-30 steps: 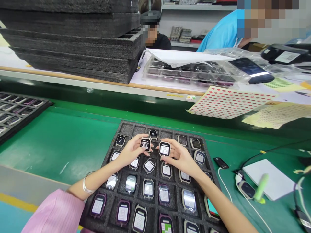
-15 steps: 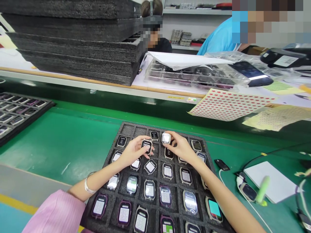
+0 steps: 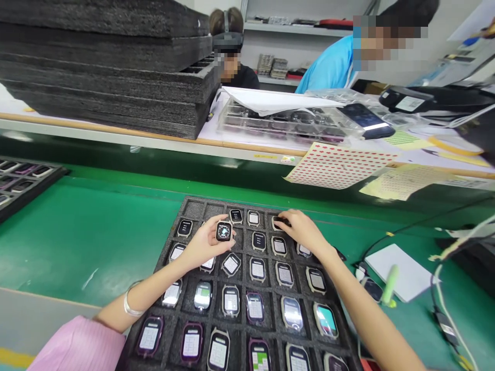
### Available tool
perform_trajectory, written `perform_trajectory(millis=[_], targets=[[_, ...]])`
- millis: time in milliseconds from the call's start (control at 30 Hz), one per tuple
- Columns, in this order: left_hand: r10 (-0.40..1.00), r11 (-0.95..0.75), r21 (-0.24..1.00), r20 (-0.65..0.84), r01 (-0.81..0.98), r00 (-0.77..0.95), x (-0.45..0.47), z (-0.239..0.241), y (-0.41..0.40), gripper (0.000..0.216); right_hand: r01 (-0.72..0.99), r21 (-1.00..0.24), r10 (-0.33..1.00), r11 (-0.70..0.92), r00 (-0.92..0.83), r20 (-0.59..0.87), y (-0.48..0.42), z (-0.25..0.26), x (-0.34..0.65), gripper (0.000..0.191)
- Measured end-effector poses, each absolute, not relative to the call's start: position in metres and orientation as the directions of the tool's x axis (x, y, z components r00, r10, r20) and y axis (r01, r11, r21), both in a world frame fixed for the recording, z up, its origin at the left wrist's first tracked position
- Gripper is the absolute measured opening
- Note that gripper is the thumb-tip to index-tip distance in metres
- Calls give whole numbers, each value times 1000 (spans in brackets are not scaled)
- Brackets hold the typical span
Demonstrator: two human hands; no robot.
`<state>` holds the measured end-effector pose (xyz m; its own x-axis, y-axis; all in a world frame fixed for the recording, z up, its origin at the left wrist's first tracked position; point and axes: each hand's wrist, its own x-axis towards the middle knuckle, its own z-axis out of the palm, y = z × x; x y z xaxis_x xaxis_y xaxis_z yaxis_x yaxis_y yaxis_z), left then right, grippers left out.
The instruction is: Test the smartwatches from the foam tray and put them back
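A black foam tray [image 3: 195, 208] on the green belt holds several smartwatch bodies with lit screens. My left hand [image 3: 201, 246] is closed on one watch body [image 3: 224, 231], holding it just above the tray's upper rows, its dark screen facing me. My right hand [image 3: 303, 232] reaches over the tray's top row, fingers curled onto a watch body [image 3: 279, 222] in its pocket. Just left of that hand, another watch [image 3: 253, 217] lies in a top-row pocket.
A second foam tray of watches [image 3: 23, 178] lies at the far left. Stacked black foam trays [image 3: 116, 67], a clear plastic tray [image 3: 286, 121], a phone [image 3: 365, 117] and red-dot sticker sheets [image 3: 340, 165] sit on the shelf behind. Cables, a white pad [image 3: 400, 270] and two people are nearby.
My right hand set its watch into a top-row pocket and moved right onto another watch. The watch in my left hand now shows a dark screen. The camera shifted right.
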<state>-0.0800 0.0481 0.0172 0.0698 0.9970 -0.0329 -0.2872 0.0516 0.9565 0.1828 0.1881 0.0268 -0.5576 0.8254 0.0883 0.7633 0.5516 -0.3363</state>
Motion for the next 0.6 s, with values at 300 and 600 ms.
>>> perform_trajectory(millis=[300, 600], targets=[[997, 72, 971, -70, -229, 18, -80, 21, 48, 65, 677, -616, 898, 404, -422, 125, 174, 24, 167, 21], [999, 31, 996, -33, -85, -23, -82, 22, 45, 57, 94, -991, 794, 98, -607, 21, 119, 58, 124, 32]])
